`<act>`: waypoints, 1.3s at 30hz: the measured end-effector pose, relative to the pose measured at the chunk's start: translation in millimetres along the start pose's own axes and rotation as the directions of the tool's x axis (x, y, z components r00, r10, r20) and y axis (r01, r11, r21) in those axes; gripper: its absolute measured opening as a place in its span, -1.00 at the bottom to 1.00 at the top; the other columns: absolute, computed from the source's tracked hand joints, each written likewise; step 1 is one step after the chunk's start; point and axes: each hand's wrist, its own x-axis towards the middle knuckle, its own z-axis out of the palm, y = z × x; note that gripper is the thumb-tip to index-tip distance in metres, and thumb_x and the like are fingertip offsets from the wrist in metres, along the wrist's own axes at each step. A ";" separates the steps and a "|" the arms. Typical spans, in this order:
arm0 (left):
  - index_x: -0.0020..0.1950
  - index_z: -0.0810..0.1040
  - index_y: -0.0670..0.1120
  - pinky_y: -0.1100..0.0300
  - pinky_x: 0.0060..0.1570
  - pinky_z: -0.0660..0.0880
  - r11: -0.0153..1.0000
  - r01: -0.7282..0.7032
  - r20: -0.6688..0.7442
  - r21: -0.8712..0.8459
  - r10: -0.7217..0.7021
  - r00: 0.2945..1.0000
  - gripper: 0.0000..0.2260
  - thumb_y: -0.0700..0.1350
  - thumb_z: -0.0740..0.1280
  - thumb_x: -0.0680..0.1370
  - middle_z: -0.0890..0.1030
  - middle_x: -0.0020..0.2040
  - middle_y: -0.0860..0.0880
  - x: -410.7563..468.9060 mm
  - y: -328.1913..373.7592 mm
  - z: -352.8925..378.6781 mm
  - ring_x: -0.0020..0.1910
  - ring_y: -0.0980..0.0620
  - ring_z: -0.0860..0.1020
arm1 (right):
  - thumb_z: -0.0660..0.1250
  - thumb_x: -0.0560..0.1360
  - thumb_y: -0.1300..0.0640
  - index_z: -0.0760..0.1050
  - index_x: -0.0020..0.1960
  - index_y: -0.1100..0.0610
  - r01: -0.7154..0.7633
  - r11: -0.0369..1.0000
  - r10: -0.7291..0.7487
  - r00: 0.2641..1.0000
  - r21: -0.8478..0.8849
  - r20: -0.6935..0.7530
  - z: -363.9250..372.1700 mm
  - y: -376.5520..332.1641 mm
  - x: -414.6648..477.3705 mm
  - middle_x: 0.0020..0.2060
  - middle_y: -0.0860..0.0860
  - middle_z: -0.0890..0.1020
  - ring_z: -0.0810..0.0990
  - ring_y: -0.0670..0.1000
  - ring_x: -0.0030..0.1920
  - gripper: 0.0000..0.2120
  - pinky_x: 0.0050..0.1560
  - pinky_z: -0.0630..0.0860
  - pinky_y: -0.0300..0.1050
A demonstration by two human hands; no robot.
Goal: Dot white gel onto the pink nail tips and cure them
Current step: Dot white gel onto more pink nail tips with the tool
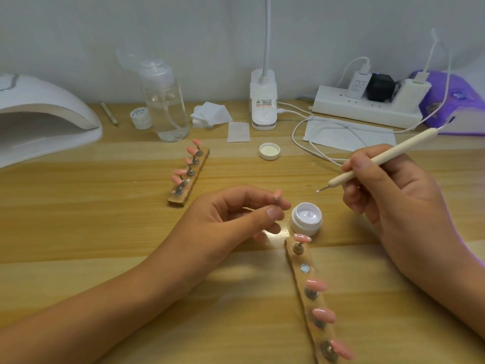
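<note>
in the centre of the frame the left hand (pixel 236 216) pinches the small metal stand of one pink nail tip (pixel 277 193) between thumb and forefinger, and the tip points upward. to the right of it the right hand (pixel 393 200) grips the dotting tool (pixel 378 160) like a pen. the long axis of the tool runs from upper right down to lower left. its fine point, with a bit of white on it, hangs between the two hands, apart from the held tip and just above the open jar of white gel (pixel 306 218) in the frame. so we judge the coming move to be short: the point must travel almost straight left to the held tip, and the right hand is the nearer one for this. both forearms come in from the lower edge. on the near holder strip (pixel 305 282) at lower right, one dotted tip (pixel 302 238) has white dots already, three look plain and one magnet is free. the curing lamp (pixel 39 114) stands at upper left.
</note>
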 end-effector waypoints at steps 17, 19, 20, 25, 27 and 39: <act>-0.13 0.70 0.01 0.28 -0.04 0.53 0.998 -0.009 0.081 0.054 0.005 0.997 -0.89 -0.17 0.45 0.39 0.68 -0.14 0.01 -1.0 -2.0 0.4 -0.14 0.14 0.58 | 0.46 0.38 -0.14 0.62 -0.11 0.01 0.036 0.996 -0.052 0.981 0.087 0.187 4.9 -7.0 -10.7 -0.27 0.00 0.63 0.56 0.00 -0.26 -0.76 -0.17 0.51 -0.22; -0.14 0.70 0.00 0.28 -0.03 0.53 0.999 -0.011 0.088 0.044 0.007 0.996 -0.90 -0.18 0.45 0.39 0.69 -0.12 0.00 -0.9 -1.5 0.9 -0.13 0.14 0.59 | 0.46 0.38 -0.14 0.62 -0.10 0.02 0.037 0.996 -0.053 0.980 0.087 0.194 5.1 -7.2 -11.2 -0.27 0.02 0.63 0.57 0.01 -0.26 -0.76 -0.17 0.52 -0.22; -0.14 0.70 -0.01 0.29 -0.03 0.53 0.999 -0.013 0.091 0.038 0.009 0.996 -0.90 -0.16 0.46 0.38 0.69 -0.12 0.00 -1.0 -1.3 0.9 -0.13 0.15 0.59 | 0.46 0.39 -0.14 0.62 -0.10 0.02 0.036 0.996 -0.053 0.979 0.087 0.199 4.9 -6.7 -11.4 -0.27 0.03 0.63 0.57 0.02 -0.26 -0.76 -0.16 0.52 -0.22; -0.14 0.70 0.01 0.34 -0.08 0.52 0.998 -0.020 0.085 0.058 0.015 0.996 -0.89 -0.17 0.45 0.40 0.69 -0.16 0.02 -1.3 -1.4 0.7 -0.17 0.18 0.57 | 0.46 0.41 -0.13 0.62 -0.08 0.02 0.037 0.996 -0.054 0.975 0.080 0.216 7.4 -7.0 -12.2 -0.26 0.01 0.63 0.58 0.02 -0.26 -0.76 -0.16 0.53 -0.21; -0.14 0.70 0.03 0.34 -0.10 0.51 0.998 -0.022 0.078 0.066 0.016 0.997 -0.88 -0.17 0.44 0.40 0.68 -0.18 0.02 -1.1 -1.4 1.4 -0.18 0.18 0.56 | 0.45 0.42 -0.13 0.62 -0.08 0.02 0.037 0.996 -0.053 0.974 0.076 0.220 7.4 -7.0 -12.6 -0.25 0.00 0.63 0.58 0.02 -0.25 -0.77 -0.16 0.53 -0.21; -0.14 0.70 0.07 0.28 -0.10 0.51 0.993 -0.036 0.082 0.109 0.027 0.996 -0.87 -0.16 0.44 0.42 0.67 -0.07 -0.16 -1.3 -0.9 1.5 -0.16 0.13 0.55 | 0.44 0.42 -0.13 0.62 -0.06 0.00 0.032 0.999 -0.039 0.972 0.034 0.233 7.4 -5.6 -12.2 -0.24 -0.01 0.65 0.61 0.03 -0.23 -0.78 -0.16 0.56 -0.19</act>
